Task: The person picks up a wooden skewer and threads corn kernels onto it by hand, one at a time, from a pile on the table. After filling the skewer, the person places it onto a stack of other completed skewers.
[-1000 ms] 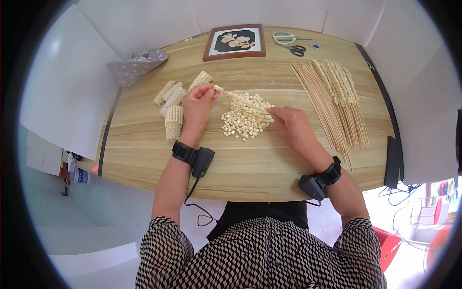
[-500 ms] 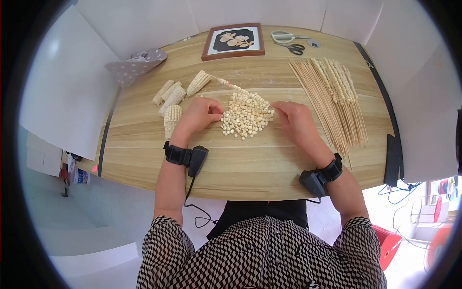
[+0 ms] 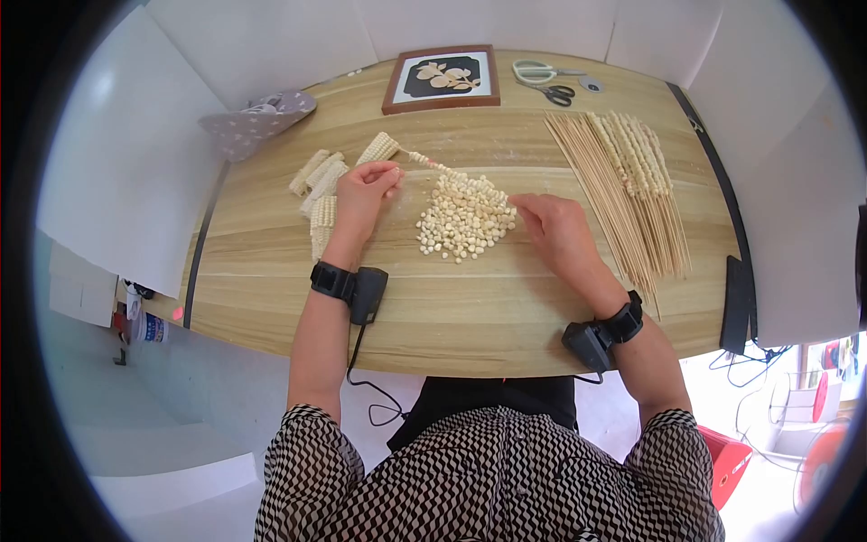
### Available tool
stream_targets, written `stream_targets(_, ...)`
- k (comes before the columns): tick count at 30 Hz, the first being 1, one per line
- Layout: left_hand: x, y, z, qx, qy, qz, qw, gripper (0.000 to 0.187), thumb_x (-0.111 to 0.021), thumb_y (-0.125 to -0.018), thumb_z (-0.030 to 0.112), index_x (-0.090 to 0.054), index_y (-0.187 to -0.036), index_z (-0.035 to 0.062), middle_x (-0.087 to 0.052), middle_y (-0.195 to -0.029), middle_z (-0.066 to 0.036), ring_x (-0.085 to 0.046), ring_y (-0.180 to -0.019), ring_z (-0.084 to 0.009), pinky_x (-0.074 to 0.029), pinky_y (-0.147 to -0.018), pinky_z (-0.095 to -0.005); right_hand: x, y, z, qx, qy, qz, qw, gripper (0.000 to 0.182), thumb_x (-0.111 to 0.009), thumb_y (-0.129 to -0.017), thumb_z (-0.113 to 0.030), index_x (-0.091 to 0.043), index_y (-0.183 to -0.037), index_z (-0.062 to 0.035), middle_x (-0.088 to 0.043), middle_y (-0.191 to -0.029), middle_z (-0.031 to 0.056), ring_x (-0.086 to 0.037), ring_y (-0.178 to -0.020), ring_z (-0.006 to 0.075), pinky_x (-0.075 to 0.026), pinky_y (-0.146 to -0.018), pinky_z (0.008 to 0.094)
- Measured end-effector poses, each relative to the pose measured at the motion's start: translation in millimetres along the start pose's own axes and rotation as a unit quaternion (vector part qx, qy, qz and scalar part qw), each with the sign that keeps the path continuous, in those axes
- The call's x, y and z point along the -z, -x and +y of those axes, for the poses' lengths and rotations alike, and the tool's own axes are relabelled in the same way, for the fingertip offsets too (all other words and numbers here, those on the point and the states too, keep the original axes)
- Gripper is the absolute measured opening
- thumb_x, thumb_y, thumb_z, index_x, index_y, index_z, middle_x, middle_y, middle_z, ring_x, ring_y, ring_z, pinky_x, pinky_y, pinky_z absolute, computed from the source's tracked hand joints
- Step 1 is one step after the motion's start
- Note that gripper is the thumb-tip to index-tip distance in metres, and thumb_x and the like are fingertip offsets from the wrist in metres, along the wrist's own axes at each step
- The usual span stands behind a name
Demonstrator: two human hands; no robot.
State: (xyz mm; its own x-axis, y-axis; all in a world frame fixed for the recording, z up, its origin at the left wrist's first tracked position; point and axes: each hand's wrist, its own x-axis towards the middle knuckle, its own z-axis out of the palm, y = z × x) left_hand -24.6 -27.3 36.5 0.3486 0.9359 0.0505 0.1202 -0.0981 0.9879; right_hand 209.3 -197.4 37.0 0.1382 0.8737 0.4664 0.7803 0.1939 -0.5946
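Note:
My right hand (image 3: 558,228) is closed on the near end of a thin wooden skewer threaded with pale corn kernels (image 3: 438,164). The skewer slants up and left over a loose pile of corn kernels (image 3: 461,224), and its far tip is near a corn cob (image 3: 379,147). My left hand (image 3: 361,200) is just below that tip, thumb and forefinger pinched on what looks like a small pale kernel. Beside its wrist lie a partly shelled cob (image 3: 322,221) and several stripped cobs (image 3: 323,179).
Bare bamboo skewers (image 3: 596,194) and kernel-covered skewers (image 3: 632,154) lie at the right. At the back are a framed flower picture (image 3: 441,103), green-handled scissors (image 3: 535,71) and black scissors (image 3: 557,94). A grey patterned cloth item (image 3: 257,124) is at the back left.
My left hand has moved up and slightly left, from the edge of the kernel pile to near the skewer's far tip. My right hand keeps its grip nearly in place.

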Motion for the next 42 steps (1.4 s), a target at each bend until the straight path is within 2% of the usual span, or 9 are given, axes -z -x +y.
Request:
stream_targets(2,3.1,-6.0,-9.3,0.015,0.098,0.06,0.993,0.018,-0.062,-0.087,0.003,-0.062,-0.104,-0.0037,-0.068,-0.091,-0.009,-0.063,-0.077,-0.0115,-0.05,-0.066,-0.0191,-0.4,0.0,0.8,0.015,-0.009,0.006,1.0,0.016,-0.059,-0.082,-0.006,-0.066,-0.097,-0.0037,-0.063,-0.075,0.0182,-0.061,-0.07,0.0355,-0.049,-0.063,0.0429)
stream_targets(8,8.0,-11.8,-14.6,-0.01,0.163,0.127,0.978,0.019,-0.061,-0.088,0.002,-0.059,-0.105,-0.0058,-0.067,-0.091,-0.012,-0.065,-0.08,-0.0152,-0.054,-0.071,-0.0225,1.6,0.9,-5.0,0.021,-0.021,-0.031,0.999,0.019,-0.06,-0.081,-0.004,-0.067,-0.098,-0.0036,-0.063,-0.078,0.0183,-0.062,-0.072,0.0357,-0.049,-0.065,0.0418)
stream_targets(18,5.6,-11.2,-14.6,-0.027,0.166,0.14,0.976,0.014,-0.063,-0.085,0.0,-0.061,-0.097,-0.0059,-0.066,-0.088,-0.011,-0.065,-0.075,-0.0139,-0.053,-0.067,-0.0208,-0.9,1.6,-4.3,0.026,-0.017,-0.038,0.999,0.02,-0.058,-0.081,-0.002,-0.066,-0.099,-0.0036,-0.064,-0.08,0.018,-0.062,-0.074,0.0354,-0.05,-0.067,0.0419)
stream_targets(23,-1.7,-7.2,-11.0,-0.059,0.079,0.175,0.98,0.012,-0.063,-0.086,0.0,-0.062,-0.096,-0.0052,-0.066,-0.087,-0.01,-0.065,-0.076,-0.0141,-0.054,-0.069,-0.0223,-2.2,2.5,-4.5,0.02,-0.013,-0.035,0.999,0.019,-0.058,-0.081,-0.003,-0.066,-0.098,-0.0036,-0.064,-0.079,0.0183,-0.062,-0.074,0.0357,-0.05,-0.066,0.0424)
stream_targets(27,-10.0,-3.2,-13.5,-0.088,0.069,0.15,0.982,0.011,-0.063,-0.086,0.0,-0.062,-0.095,-0.0051,-0.066,-0.087,-0.01,-0.065,-0.077,-0.0139,-0.055,-0.07,-0.0224,-4.7,3.5,-5.4,0.032,-0.036,-0.024,0.999,0.019,-0.058,-0.081,-0.003,-0.066,-0.098,-0.0035,-0.063,-0.079,0.0187,-0.062,-0.074,0.0362,-0.05,-0.066,0.043)
stream_targets(36,-12.7,-0.6,-5.7,-0.043,0.1,0.046,0.993,0.012,-0.058,-0.089,0.0,-0.062,-0.098,-0.0053,-0.067,-0.088,-0.01,-0.064,-0.076,-0.0129,-0.054,-0.069,-0.0222,-3.5,2.3,-3.9,0.013,-0.019,-0.013,1.0,0.017,-0.059,-0.081,-0.002,-0.066,-0.097,-0.0021,-0.064,-0.079,0.0196,-0.062,-0.073,0.0358,-0.05,-0.065,0.0409)
stream_targets(39,-4.5,-3.5,-6.1,-0.092,0.043,0.061,0.993,0.014,-0.058,-0.088,0.002,-0.063,-0.098,-0.005,-0.067,-0.083,-0.008,-0.062,-0.069,-0.0111,-0.051,-0.063,-0.021,-2.3,1.3,-4.1,0.006,-0.009,-0.014,1.0,0.017,-0.06,-0.082,-0.002,-0.067,-0.097,-0.0012,-0.064,-0.08,0.0199,-0.063,-0.073,0.0349,-0.05,-0.065,0.0382)
stream_targets(41,1.6,-3.9,-4.6,-0.118,-0.095,0.042,0.988,0.014,-0.063,-0.084,0.006,-0.065,-0.095,-0.0021,-0.067,-0.077,-0.005,-0.059,-0.064,-0.0093,-0.047,-0.059,-0.0215,-1.4,0.8,-3.9,0.002,-0.007,-0.01,1.0,0.016,-0.06,-0.082,-0.002,-0.066,-0.097,-0.0011,-0.064,-0.079,0.02,-0.063,-0.073,0.035,-0.05,-0.065,0.0382)
stream_targets(42,1.0,-0.6,0.5,-0.118,-0.095,0.042,0.988,0.014,-0.063,-0.084,0.006,-0.065,-0.095,-0.0021,-0.067,-0.077,-0.005,-0.059,-0.064,-0.0093,-0.047,-0.059,-0.0215,-0.6,0.6,-3.8,0.001,-0.01,-0.009,1.0,0.016,-0.06,-0.083,-0.003,-0.066,-0.097,-0.0011,-0.064,-0.079,0.0198,-0.063,-0.073,0.0351,-0.05,-0.065,0.0383)
